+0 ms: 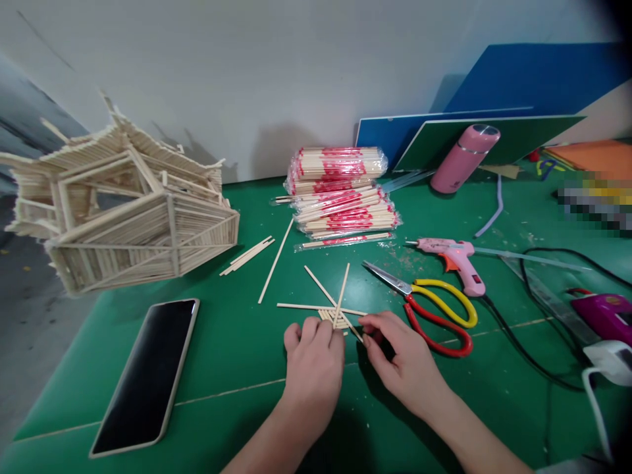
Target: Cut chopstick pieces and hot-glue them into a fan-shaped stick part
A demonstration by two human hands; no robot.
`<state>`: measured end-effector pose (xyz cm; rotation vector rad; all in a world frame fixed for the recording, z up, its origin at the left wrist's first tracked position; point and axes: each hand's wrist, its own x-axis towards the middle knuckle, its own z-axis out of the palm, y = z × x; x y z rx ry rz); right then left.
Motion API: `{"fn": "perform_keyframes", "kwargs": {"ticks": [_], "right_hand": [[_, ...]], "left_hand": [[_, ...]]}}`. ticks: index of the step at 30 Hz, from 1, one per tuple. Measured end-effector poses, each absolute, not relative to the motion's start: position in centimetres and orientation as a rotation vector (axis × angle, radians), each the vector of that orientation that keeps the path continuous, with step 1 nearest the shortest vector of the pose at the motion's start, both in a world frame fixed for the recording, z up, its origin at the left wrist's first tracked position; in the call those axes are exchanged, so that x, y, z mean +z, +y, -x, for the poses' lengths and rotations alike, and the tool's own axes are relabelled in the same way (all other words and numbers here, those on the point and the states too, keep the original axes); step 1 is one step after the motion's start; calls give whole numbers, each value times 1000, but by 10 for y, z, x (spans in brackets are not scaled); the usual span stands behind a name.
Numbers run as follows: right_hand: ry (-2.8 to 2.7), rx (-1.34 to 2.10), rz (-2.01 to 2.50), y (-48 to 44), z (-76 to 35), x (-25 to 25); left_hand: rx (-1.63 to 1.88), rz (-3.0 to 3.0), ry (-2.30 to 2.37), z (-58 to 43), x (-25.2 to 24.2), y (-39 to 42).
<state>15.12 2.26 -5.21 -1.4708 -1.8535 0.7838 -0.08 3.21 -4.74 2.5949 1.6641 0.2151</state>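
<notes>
Several thin wooden chopsticks cross in a star-like shape on the green table, over a small patch of short sticks (326, 316) laid side by side. My left hand (315, 359) is closed at the near side of this patch, its fingertips on an upward-slanting chopstick (342, 293); its thumb is partly hidden. To the right, my right hand (402, 359) pinches the near end of a diagonal chopstick (320, 284). A third chopstick (301, 306) lies crosswise, its right end by my right fingertips. Scissors (412, 288) with red and yellow handles lie open right of the hands.
A house-like chopstick model (170, 230) stands at left, above a phone (148, 375). Loose sticks (249, 255) and wrapped chopstick bundles (340, 204) lie beyond the hands. A pink glue gun (457, 257), its black cord and a pink bottle (464, 161) occupy the right.
</notes>
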Motion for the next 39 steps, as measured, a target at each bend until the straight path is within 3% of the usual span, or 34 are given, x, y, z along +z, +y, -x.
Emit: {"fn": "perform_keyframes", "kwargs": {"ticks": [12,17,21,26,30,36,39], "right_hand": [[-1782,796,1474,24,-159,-52],[-1727,841,1448,22,-160,-45],[-1690,1066,1373,17,-153,-34],[-1706,1185,1298,11,-144,-25],[-1635,999,1408,23,-156,-24],[-1210,294,1594,63,-192,-27],[-1386,247,1577,75,-191,-30]], "left_hand": [[140,-2524,1577,-3,-36,32],[445,-2371,1601,2,-37,25],[747,-2245,1554,4,-27,18],[788,-2183,1487,3,-17,13],[843,-2185,1451,8,-21,16],[889,-2216,1569,30,-31,24],[880,-2221,1622,35,-33,28]]}}
